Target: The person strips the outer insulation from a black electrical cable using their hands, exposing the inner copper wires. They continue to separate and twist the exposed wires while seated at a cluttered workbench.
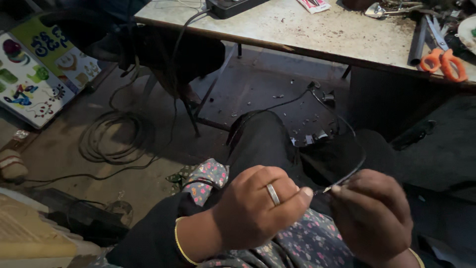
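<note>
Both hands pinched the bared tip of a thin black cable over the lap.

The left hand [258,208] and right hand [372,216] each closed fingertips on the cable [353,171] end, which looked stripped; what remained could not be told. Its loop rose over the knees toward the littered floor [258,89]. Beyond, orange-handled scissors [444,59] lay on the worn table [317,30].

I count two hands [253,213] [369,213] pinching one black wire [354,171], one ring [273,194] on finger, one pair orange scissors [445,60] far above fingers.
</note>
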